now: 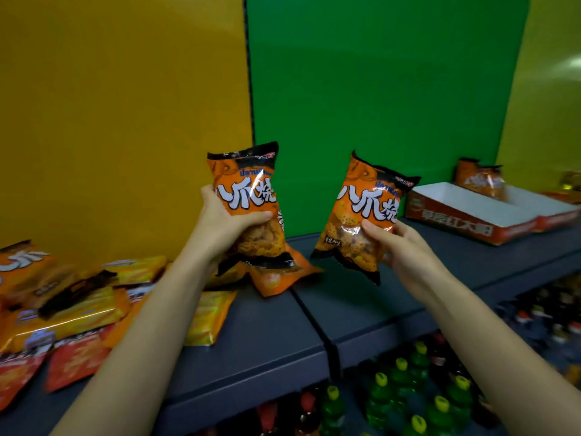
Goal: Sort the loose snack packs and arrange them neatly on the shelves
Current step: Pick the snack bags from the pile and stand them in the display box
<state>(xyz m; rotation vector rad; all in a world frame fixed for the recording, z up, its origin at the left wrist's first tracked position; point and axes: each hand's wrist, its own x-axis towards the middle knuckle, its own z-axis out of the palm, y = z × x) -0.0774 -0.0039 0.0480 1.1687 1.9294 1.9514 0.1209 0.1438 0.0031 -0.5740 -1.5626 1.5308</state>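
Observation:
My left hand (226,223) grips an orange snack pack (248,196) with white lettering, held upright above the dark grey shelf (267,335). My right hand (399,247) grips a second identical orange pack (361,212), tilted a little to the right. Both packs are lifted off the shelf, side by side and apart. Another orange pack (276,278) lies flat on the shelf just below the left one.
A heap of loose orange, yellow and red packs (72,303) covers the shelf's left side. At the right stands a red-and-white cardboard tray (465,218) with one orange pack (481,177) behind it. Bottles with yellow caps (418,388) fill the lower shelf.

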